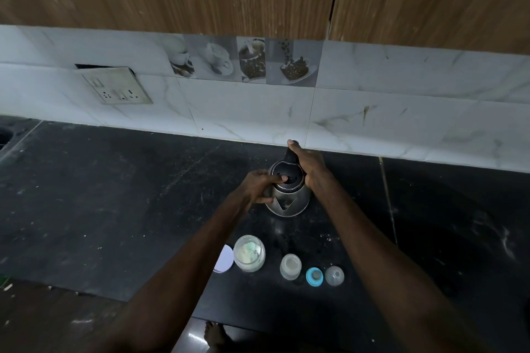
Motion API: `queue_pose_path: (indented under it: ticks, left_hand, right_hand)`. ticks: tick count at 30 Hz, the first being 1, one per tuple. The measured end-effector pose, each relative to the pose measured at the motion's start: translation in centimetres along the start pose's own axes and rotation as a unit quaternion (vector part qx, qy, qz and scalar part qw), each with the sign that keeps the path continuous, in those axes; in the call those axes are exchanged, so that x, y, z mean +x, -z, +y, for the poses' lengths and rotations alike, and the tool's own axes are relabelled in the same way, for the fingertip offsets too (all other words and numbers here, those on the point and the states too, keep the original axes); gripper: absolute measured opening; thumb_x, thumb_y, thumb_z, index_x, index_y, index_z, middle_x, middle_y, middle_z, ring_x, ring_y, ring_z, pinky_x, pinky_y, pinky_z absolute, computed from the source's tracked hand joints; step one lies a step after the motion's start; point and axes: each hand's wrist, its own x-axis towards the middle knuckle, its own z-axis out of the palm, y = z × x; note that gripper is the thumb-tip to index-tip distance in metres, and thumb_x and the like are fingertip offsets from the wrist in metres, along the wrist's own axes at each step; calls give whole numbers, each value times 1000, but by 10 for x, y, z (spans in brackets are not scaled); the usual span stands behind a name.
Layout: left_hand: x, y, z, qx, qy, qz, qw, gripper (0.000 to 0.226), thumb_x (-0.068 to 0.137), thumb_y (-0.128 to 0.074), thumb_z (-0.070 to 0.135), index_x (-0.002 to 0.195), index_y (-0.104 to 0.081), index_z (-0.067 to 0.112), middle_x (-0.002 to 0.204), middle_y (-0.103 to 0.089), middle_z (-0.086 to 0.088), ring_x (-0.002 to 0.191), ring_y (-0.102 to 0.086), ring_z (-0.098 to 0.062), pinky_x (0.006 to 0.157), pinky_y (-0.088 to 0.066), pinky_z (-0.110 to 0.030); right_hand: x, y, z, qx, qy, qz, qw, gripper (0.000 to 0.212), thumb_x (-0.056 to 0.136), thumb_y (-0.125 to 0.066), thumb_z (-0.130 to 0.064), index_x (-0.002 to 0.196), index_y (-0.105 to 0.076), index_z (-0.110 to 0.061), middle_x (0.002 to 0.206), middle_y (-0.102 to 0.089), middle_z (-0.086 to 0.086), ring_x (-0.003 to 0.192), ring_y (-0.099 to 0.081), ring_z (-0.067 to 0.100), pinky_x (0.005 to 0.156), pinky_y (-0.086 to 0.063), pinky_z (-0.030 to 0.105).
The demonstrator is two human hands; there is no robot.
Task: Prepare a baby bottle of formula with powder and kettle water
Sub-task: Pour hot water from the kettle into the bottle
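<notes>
Dark stone counter [114, 195]: right hand [308, 166] clamped on steel kettle [288, 195] handle, left hand [258, 185] thumb pressing lid. Pour into clear open bottle [290, 266] likely next, needs steady aim.

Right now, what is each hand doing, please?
Left hand: thumb on the kettle lid, fingers against the kettle body.
Right hand: closed on the kettle handle.

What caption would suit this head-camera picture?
Right hand grips the steel kettle's black handle, left hand presses its lid, behind an open clear baby bottle.
</notes>
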Motion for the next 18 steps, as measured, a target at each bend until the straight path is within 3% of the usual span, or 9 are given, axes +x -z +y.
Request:
queue_pose_path:
  ticks: [5,10,15,18]
  left_hand:
    - [12,1,9,-5,22,36,999,37,78,-88,39,103,-73,15,97,-71,-8,83,-70,-23,72,-65,-36]
    - [20,3,14,-6,35,48,998,52,76,-88,45,113,-74,11,100,-74,-11,81,-71,-24,70,-65,-36]
    - [24,3,19,-12,41,63,997,51,77,-87,45,114,-73,12,110,-76,-11,96,-74,-27,66,-63,-33]
    - [27,2,22,-21,49,69,996,51,77,-88,44,112,-72,10,105,-74,-11,92,-70,-25,64,-60,-32]
  right_hand:
    - [17,-6,-9,-24,-5,6,1000,59,80,-89,-49,105,-72,2,95,-77,15,75,-75,27,66,-63,34]
    - [27,-12,-14,-46,-9,7,999,55,83,-86,-49,104,-69,-1,89,-73,12,71,-72,25,60,-58,31]
    - [37,-14,-15,-46,-15,15,999,64,82,-86,-50,113,-68,4,100,-75,18,76,-74,30,65,-61,35]
    - [40,-13,-17,-42,-16,18,999,64,84,-85,-48,116,-66,4,106,-74,20,77,-73,30,62,-60,33]
